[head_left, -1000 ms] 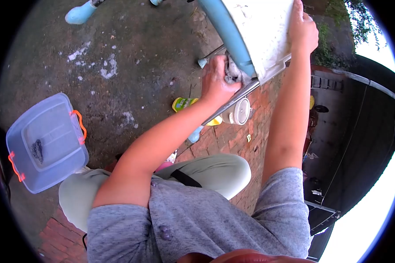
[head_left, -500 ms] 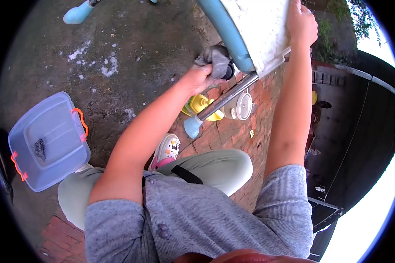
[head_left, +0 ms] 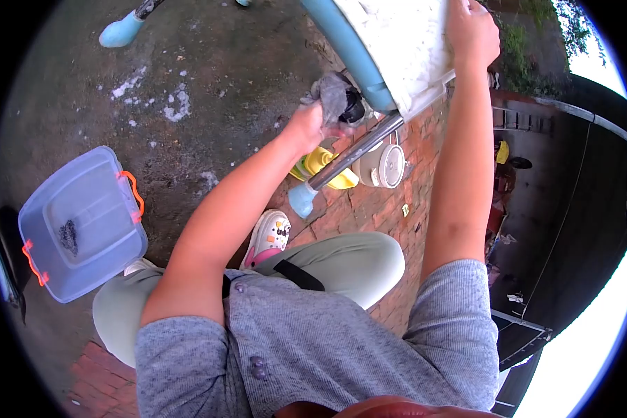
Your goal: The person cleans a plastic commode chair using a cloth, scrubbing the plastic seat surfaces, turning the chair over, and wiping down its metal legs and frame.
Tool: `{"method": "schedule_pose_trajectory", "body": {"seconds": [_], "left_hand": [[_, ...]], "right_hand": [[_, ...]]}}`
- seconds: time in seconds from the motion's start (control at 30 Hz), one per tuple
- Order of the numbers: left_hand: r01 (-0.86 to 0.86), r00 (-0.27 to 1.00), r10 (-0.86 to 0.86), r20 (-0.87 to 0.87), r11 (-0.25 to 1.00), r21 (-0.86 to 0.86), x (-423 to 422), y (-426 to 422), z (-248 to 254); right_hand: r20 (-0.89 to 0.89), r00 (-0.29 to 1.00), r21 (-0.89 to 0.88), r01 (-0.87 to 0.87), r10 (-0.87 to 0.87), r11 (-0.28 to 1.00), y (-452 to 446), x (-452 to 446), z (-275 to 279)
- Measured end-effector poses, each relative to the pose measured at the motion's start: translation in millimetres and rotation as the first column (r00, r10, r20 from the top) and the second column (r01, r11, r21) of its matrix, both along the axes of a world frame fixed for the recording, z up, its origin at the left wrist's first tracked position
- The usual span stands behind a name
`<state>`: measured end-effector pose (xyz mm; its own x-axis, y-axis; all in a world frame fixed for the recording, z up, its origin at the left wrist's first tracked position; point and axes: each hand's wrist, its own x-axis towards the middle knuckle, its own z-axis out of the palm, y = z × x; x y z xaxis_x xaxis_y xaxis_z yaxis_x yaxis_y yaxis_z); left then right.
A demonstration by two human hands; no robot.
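Cloth (head_left: 332,96) pulled off leg (head_left: 357,154), floor (head_left: 244,80) alongside, right hand (head_left: 474,36) on panel edge (head_left: 440,57)

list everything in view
cloth: 1, grey, upper centre
seat-like frame: 1, blue, white, top
metal legs: at least 2, blue-tipped, centre, top left
box: 1, translucent, left
clump: 1, blackish, left
bottle: 1, yellow, centre
bucket: 1, white, beside bottle
foam patches: several, white, ground
bricks: many, red, ground
shoes: 2, whitish, feet
trousers: 1, pale green, lower centre
shirt: 1, grey, bottom
left hand: 1, bare, holding cloth
right hand: 1, bare, gripping frame
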<state>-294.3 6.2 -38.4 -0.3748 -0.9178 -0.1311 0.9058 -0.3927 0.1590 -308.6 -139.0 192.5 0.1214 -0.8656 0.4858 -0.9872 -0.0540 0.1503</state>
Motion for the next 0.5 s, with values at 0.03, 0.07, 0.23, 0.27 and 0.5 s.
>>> {"method": "schedule_pose_trajectory", "body": {"seconds": [0.03, 0.07, 0.23, 0.27, 0.5], "left_hand": [[-0.037, 0.996, 0.032, 0.078, 0.997, 0.073, 0.0, 0.6, 1.2], [-0.080, 0.986, 0.057, 0.157, 0.987, 0.143, 0.2, 1.7, 2.8], [-0.128, 0.983, 0.117, 0.138, 0.989, 0.069, -3.2, 12.0, -12.7], [-0.113, 0.993, 0.111, 0.048, 0.993, 0.046, -4.3, 14.9, -18.6], [-0.026, 0.995, 0.024, -0.102, 0.999, -0.021, 8.6, 38.9, -24.5]], "right_hand": [[-0.002, 1.000, -0.010, -0.005, 0.005, 1.000, 0.7, 0.3, -0.6], [-0.002, 1.000, -0.010, -0.001, 0.001, 1.000, 1.6, 0.6, -0.7], [-0.009, 1.000, -0.006, -0.008, 0.008, 1.000, 9.9, 3.6, -2.8], [-0.004, 1.000, 0.003, -0.001, 0.001, 1.000, 11.7, 3.6, -2.9], [-0.049, 0.998, -0.063, -0.029, 0.026, 0.998, 4.6, -1.1, -5.6]]}}
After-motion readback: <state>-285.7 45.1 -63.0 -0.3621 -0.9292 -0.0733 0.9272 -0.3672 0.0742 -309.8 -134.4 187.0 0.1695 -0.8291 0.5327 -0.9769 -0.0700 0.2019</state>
